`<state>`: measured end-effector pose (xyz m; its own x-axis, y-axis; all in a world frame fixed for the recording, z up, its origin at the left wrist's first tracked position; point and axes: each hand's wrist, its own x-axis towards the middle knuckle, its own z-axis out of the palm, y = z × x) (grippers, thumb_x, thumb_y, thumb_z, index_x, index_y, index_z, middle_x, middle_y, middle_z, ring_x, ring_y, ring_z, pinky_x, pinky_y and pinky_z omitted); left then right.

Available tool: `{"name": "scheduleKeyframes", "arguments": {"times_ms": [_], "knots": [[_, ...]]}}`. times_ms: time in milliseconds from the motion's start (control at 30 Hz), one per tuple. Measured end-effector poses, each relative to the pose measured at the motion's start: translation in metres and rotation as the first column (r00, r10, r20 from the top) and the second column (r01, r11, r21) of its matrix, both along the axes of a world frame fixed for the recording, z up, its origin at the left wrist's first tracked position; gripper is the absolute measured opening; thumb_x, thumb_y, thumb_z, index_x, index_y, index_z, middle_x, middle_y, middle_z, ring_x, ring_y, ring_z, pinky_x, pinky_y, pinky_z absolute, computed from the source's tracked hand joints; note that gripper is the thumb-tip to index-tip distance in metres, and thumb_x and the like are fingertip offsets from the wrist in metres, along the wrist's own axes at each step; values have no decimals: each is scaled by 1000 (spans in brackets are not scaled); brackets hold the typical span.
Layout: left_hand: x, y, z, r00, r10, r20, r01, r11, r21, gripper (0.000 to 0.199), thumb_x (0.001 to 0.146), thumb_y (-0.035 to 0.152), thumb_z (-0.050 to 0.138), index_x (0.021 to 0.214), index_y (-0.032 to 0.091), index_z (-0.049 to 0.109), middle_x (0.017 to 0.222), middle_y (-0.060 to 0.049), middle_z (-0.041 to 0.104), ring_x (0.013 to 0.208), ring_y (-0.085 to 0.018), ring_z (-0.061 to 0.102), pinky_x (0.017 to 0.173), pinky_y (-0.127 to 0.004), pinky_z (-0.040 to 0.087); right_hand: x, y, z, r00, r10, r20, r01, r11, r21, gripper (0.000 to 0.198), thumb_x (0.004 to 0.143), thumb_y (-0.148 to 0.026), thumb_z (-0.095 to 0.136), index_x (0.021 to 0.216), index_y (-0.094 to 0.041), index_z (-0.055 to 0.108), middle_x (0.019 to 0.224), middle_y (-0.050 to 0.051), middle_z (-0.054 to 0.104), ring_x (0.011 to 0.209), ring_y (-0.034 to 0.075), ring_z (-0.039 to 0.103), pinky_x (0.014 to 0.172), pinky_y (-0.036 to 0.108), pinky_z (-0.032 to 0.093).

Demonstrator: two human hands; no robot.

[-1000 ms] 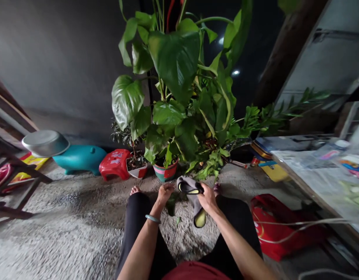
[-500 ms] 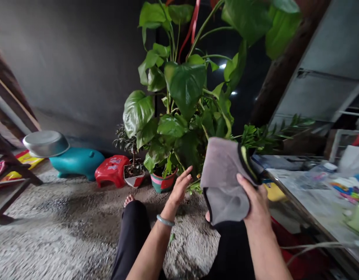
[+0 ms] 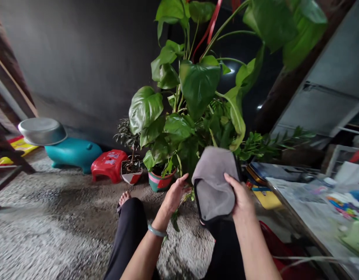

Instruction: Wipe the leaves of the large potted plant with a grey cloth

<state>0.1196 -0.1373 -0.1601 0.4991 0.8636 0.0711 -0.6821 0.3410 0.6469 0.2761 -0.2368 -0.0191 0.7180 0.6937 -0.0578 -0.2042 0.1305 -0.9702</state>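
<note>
A folded grey cloth (image 3: pixel 216 194) with a dark edge is held up in front of the large potted plant (image 3: pixel 199 87). My right hand (image 3: pixel 240 196) grips its right side, the thumb lying on the near face and the other fingers hidden behind. My left hand (image 3: pixel 175 194) is open to the left of the cloth, fingers stretched out, with a gap between the two. It holds nothing and is near the plant's lower leaves. A pale bangle (image 3: pixel 157 231) circles the left wrist.
Along the dark wall stand a red stool (image 3: pixel 109 165), a small potted plant (image 3: pixel 132 169) and a teal animal-shaped seat (image 3: pixel 74 153) bearing a metal basin (image 3: pixel 43 131). To the right is a cluttered table (image 3: pixel 302 206) with a yellow item (image 3: pixel 267 197) by its edge.
The cloth and my right hand have moved left and slightly down, and the cloth has turned so its yellow-green edge is out of sight. My left hand has shifted slightly left and down.
</note>
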Motion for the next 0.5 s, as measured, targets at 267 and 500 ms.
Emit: {"name": "scheduleKeyframes", "arguments": {"times_ms": [267, 500], "knots": [[-5, 3, 4, 998, -43, 39, 41, 999, 31, 71, 80, 68, 75, 128, 17, 76, 141, -16, 67, 131, -37, 54, 105, -47, 46, -5, 79, -15, 996, 88, -30, -91, 993, -82, 24, 60, -38, 77, 75, -22, 68, 80, 8, 78, 92, 30, 76, 87, 47, 64], [-11, 6, -3, 999, 15, 34, -14, 999, -32, 60, 81, 63, 77, 122, 19, 79, 147, -13, 62, 133, -36, 50, 103, -48, 48, 6, 15, -14, 987, 144, -68, -151, 983, -100, 29, 70, -48, 78, 83, -23, 76, 81, 7, 81, 77, 30, 77, 78, 47, 66]]}}
